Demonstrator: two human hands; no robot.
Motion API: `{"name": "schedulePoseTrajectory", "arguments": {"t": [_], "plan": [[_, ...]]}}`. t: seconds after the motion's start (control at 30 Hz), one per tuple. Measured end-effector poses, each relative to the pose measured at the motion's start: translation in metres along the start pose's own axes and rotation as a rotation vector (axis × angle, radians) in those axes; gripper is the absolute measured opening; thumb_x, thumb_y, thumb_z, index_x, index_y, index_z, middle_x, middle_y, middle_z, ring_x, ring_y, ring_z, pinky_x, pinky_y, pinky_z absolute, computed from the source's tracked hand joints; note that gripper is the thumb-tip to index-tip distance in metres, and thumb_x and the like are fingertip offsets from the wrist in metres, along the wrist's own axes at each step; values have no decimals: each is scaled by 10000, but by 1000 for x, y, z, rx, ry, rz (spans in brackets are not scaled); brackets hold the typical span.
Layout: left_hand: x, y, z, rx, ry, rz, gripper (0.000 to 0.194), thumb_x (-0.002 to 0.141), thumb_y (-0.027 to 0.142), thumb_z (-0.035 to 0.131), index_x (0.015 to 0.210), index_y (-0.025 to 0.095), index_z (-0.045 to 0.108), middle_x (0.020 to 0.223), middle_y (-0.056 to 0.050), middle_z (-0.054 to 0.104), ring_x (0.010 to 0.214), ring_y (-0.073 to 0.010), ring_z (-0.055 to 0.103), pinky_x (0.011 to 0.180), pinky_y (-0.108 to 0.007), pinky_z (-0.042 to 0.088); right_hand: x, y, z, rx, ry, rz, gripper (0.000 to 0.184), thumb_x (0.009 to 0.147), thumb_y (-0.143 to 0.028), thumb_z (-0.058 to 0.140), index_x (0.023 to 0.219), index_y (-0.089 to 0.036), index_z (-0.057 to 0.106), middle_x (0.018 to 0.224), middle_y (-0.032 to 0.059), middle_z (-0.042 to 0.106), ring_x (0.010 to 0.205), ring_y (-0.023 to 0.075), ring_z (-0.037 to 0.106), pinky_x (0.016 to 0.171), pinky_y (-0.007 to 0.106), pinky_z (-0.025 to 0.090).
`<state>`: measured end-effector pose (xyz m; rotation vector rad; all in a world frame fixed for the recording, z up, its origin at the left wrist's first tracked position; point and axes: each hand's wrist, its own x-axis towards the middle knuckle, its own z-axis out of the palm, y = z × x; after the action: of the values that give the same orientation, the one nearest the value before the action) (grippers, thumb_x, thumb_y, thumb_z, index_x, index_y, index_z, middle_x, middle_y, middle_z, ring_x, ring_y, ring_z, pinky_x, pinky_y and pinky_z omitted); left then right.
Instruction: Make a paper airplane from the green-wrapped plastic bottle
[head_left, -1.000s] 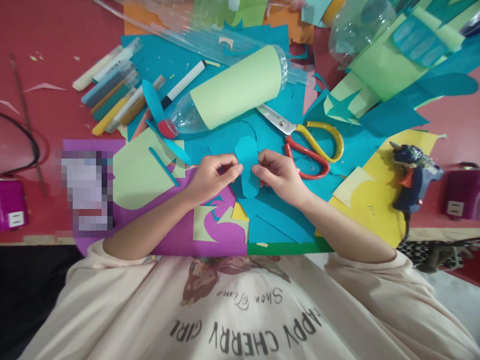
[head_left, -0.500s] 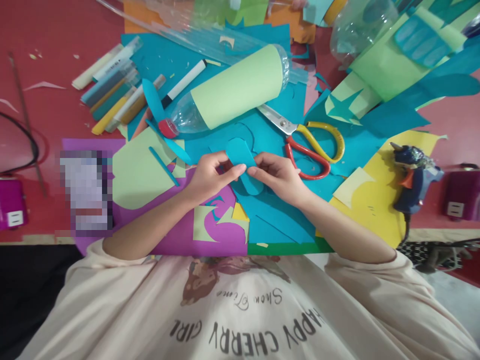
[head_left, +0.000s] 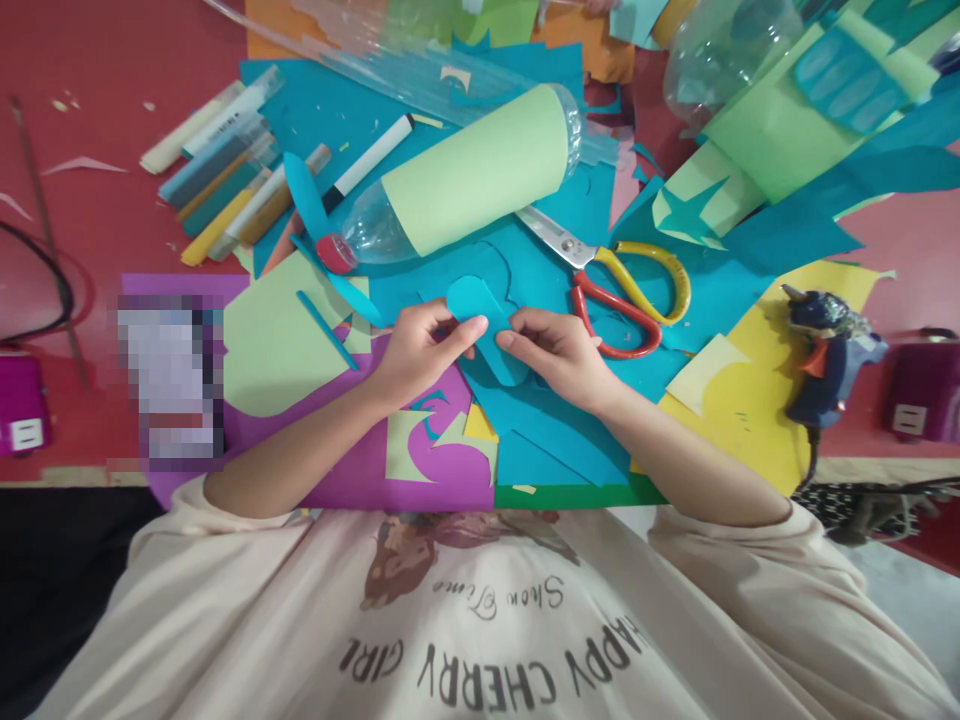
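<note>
Between my two hands is a blue paper cutout [head_left: 491,345], long with rounded ends and tilted. My left hand [head_left: 424,350] pinches its left side, thumb on top and fingers underneath. On the right side, my right hand [head_left: 559,350] grips it with thumb and fingertips. Scissors [head_left: 589,265] with red and yellow handles lie just beyond my right hand. A plastic bottle [head_left: 480,175] wrapped in light green paper, red cap to the left, rests on its side past both hands. Near the cap is a blue oval paper piece [head_left: 304,195].
Several markers [head_left: 225,180] lie at the upper left. A phone [head_left: 169,375], blurred out, is on purple paper [head_left: 330,490]. At right, a glue gun [head_left: 821,355] sits on yellow paper [head_left: 757,420]. A green paper-covered piece [head_left: 787,130] with a blue star stands at the upper right.
The blue paper cutout has turned from nearly upright to a slant, its far end now toward the left. My thumbs have come closer together over it.
</note>
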<state>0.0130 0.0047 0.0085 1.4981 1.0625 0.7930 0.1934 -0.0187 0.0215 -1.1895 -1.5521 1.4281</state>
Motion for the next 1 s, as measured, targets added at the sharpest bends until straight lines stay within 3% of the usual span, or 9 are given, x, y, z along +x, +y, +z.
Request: {"name": "schedulePoseTrajectory", "arguments": {"t": [0.37, 0.57, 0.77, 0.9, 1.0], "plan": [[-1, 3, -1, 104, -18, -1, 537, 802, 651, 601, 554, 177, 558, 507, 13, 578, 490, -94, 525, 489, -238, 388, 0, 0, 0, 113, -2, 59, 472, 819, -595, 626, 642, -190, 460, 555, -67, 362, 477, 51, 291, 430, 225, 249], [1, 7, -1, 50, -49, 3, 416, 872, 485, 554, 586, 191, 490, 528, 31, 549, 518, -90, 515, 513, -230, 385, 1, 0, 2, 224, 54, 74, 409, 781, -501, 719, 640, -179, 508, 539, -62, 439, 455, 48, 384, 413, 200, 306], [3, 7, -3, -13, -71, 57, 311, 838, 412, 617, 654, 205, 475, 581, 40, 545, 561, -94, 521, 562, -228, 422, 1, 4, 3, 272, 123, 111, 361, 760, -474, 741, 668, -181, 550, 533, -52, 503, 437, 76, 493, 412, 208, 389], [4, 4, -3, -37, -56, 57, 291, 848, 384, 600, 659, 207, 466, 572, 45, 520, 538, -88, 504, 548, -222, 426, 1, 3, 2, 269, 110, 154, 385, 794, -528, 681, 675, -188, 548, 537, -43, 522, 470, 91, 527, 460, 225, 447], [4, 5, -3, -18, -59, 48, 313, 840, 405, 602, 651, 210, 446, 560, 48, 503, 532, -91, 492, 537, -225, 418, 1, 1, 3, 276, 94, 145, 432, 738, -575, 718, 675, -195, 521, 558, -52, 502, 477, 82, 508, 448, 217, 432]]}}
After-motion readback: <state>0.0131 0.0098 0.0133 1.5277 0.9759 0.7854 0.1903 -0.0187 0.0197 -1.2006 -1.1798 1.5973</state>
